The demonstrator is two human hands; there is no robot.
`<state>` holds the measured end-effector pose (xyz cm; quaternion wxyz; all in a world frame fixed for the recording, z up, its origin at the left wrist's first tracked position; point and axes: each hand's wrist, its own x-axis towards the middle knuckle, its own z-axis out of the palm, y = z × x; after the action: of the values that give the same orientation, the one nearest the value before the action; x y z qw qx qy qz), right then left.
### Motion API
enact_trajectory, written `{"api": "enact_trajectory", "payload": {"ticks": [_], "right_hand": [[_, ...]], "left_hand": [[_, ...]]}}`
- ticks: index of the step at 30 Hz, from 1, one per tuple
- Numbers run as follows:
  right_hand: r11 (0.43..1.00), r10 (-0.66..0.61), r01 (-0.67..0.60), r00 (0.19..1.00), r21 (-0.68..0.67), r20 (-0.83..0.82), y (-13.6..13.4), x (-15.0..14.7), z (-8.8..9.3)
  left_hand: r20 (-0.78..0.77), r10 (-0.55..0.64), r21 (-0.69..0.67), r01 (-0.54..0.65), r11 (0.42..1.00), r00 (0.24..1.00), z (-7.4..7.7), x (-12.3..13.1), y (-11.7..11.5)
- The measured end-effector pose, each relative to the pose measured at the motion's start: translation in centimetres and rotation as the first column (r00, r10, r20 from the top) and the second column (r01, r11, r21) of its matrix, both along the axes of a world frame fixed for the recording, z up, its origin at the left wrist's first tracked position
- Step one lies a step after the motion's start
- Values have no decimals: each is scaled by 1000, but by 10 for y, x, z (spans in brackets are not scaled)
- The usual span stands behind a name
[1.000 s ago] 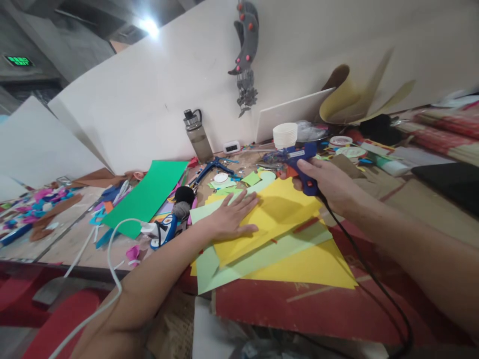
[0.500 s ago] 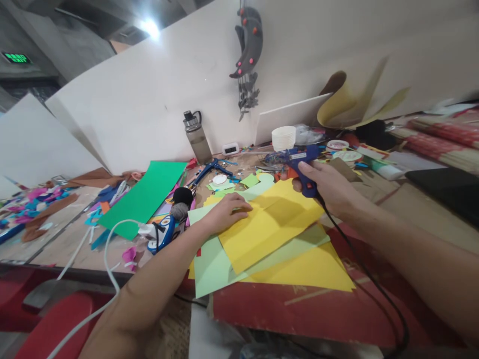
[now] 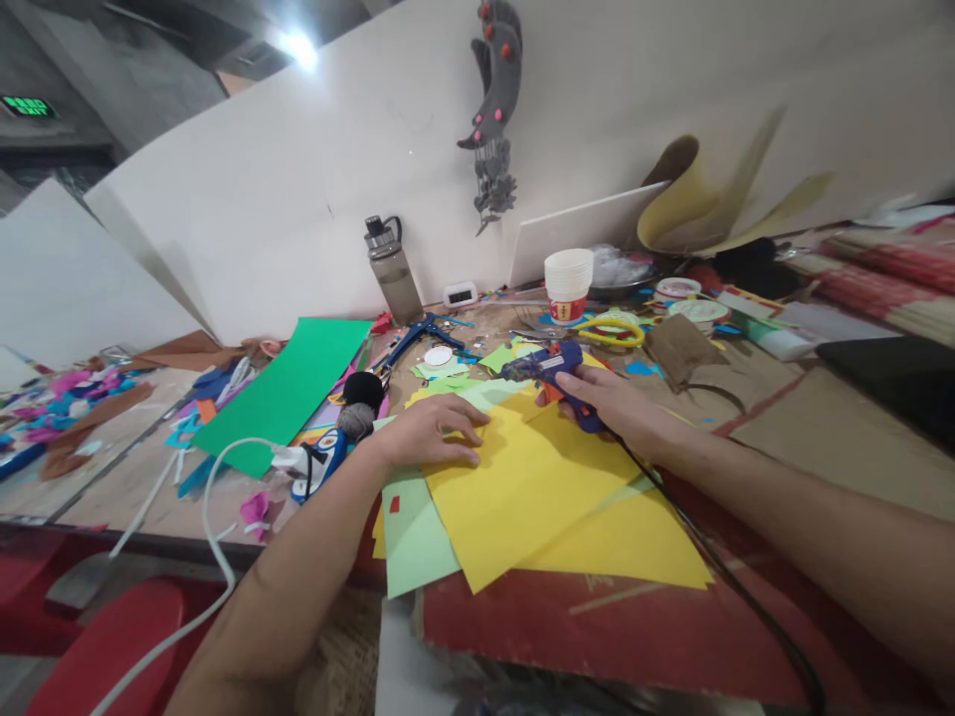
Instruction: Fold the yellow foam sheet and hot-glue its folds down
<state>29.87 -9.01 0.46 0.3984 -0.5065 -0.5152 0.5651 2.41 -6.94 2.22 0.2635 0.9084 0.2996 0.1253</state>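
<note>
left arm (image 3: 298,557): bare | right arm (image 3: 783,507): bare | wrists (image 3: 382,452): bare | fingers (image 3: 461,406): slender, bare

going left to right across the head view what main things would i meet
Green exit sign → green sheet → water bottle → small white device with a dark display → blue glue gun → brown piece → black flat item.
</note>
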Motion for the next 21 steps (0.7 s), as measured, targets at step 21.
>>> {"api": "enact_trajectory", "payload": {"ticks": [21], "right_hand": [[976, -77, 109, 983, 190, -166, 10, 8, 2]], "left_hand": [[-396, 442, 25, -472, 881, 805, 15, 43, 12]]}}
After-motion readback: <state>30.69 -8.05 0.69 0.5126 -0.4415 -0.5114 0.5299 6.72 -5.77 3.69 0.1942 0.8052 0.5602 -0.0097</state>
